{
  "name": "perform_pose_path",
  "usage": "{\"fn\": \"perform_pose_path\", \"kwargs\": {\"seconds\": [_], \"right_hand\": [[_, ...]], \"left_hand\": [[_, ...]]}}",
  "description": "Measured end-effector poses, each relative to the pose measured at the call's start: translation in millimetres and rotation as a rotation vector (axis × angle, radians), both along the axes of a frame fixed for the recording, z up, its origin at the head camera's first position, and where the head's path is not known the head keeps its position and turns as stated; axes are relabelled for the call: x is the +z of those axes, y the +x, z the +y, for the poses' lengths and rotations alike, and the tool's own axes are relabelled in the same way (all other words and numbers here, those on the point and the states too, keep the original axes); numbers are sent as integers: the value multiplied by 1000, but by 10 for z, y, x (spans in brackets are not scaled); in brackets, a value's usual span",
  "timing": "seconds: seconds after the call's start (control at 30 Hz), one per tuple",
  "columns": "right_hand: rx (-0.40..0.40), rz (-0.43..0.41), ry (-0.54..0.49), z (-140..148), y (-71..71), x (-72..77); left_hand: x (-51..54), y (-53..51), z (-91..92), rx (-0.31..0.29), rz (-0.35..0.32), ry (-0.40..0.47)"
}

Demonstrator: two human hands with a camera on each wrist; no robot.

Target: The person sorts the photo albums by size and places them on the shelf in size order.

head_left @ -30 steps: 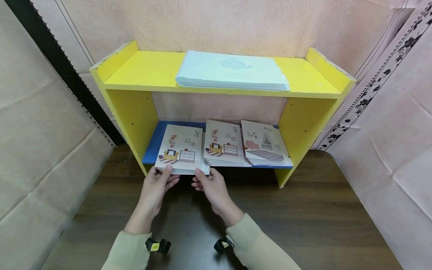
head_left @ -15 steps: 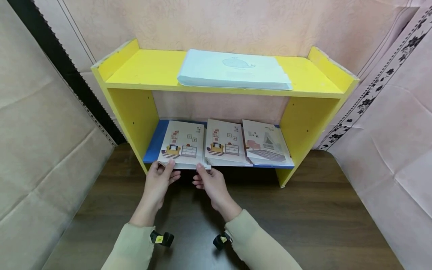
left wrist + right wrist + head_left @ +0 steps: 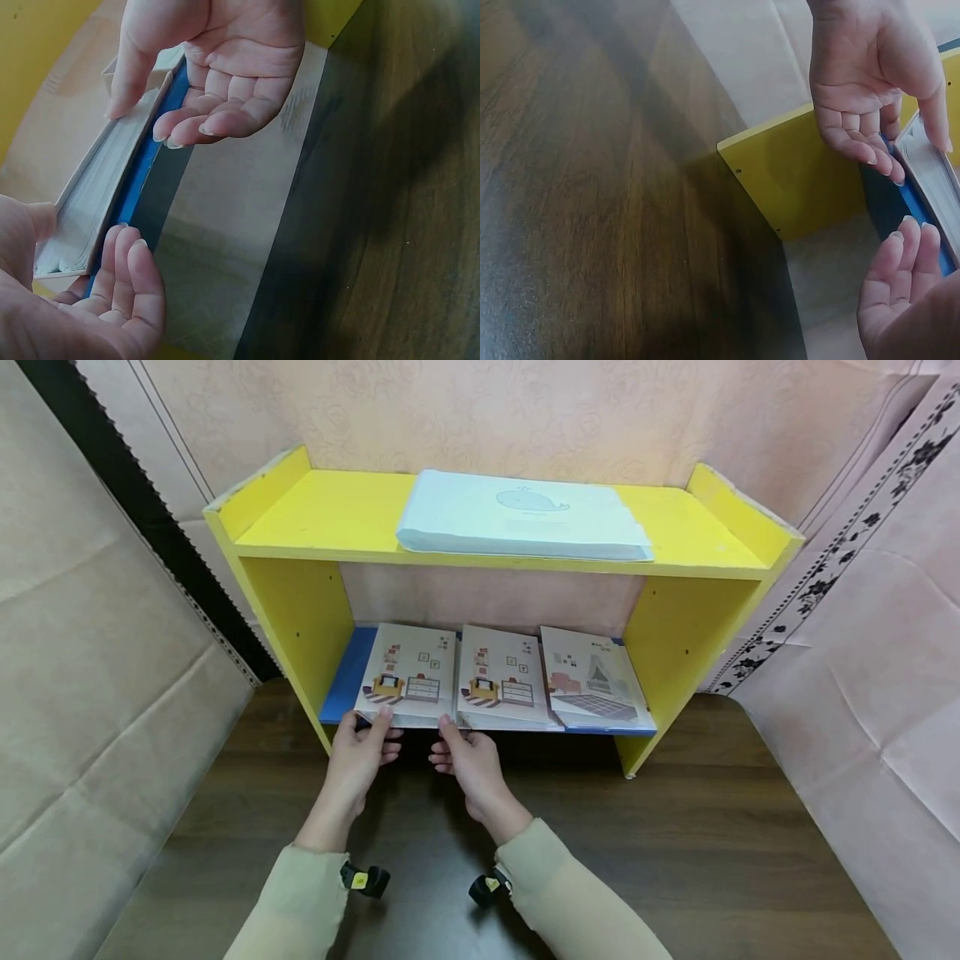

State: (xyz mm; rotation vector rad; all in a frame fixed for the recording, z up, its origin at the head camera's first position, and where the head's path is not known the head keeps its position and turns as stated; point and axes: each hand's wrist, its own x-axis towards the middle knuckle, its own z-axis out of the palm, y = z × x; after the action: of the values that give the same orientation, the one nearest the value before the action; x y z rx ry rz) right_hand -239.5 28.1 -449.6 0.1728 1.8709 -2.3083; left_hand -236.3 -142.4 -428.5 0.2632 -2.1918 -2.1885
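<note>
On the blue lower shelf board (image 3: 347,681), a white-covered book (image 3: 401,664) with a drawing of furniture lies flat at the left. My left hand (image 3: 356,760) touches its front left corner, thumb on top. Near its front right corner, the straight thumb of my right hand (image 3: 472,768) presses the edge. In the left wrist view, both thumbs lie against the book's page edges (image 3: 101,180). Below the board, the other fingers hang loosely bent. Part of the left index finger is hidden under the book's corner.
Beside that book lie a matching stack of books (image 3: 498,672) and another stack with a tent drawing (image 3: 592,681). A pale blue whale-printed packet (image 3: 521,518) sits on top of the yellow shelf unit (image 3: 345,518). Dark wooden tabletop (image 3: 675,852) lies in front.
The left book has slid back and slightly right, from overhanging the board's front edge to nearly level with the stack beside it. Both hands have moved forward with it.
</note>
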Motion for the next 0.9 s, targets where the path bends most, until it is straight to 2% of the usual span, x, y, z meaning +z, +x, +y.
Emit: {"fn": "perform_pose_path", "kwargs": {"seconds": [0.3,0.53,0.67,0.77,0.9], "right_hand": [[-31,-25,7,16,-20,-3],[9,42,102,235,90,-88],[-11,76,109,406,112,-131],[-44,93,109,515,119,-147],[-71,104,107,627,122,-170]], "left_hand": [[2,-8,56,15,9,-20],[-80,107,141,54,85,-20],[-103,182,181,97,123,-18],[-132,235,218,139,173,-14],[-209,317,308,218,316,-23]]}}
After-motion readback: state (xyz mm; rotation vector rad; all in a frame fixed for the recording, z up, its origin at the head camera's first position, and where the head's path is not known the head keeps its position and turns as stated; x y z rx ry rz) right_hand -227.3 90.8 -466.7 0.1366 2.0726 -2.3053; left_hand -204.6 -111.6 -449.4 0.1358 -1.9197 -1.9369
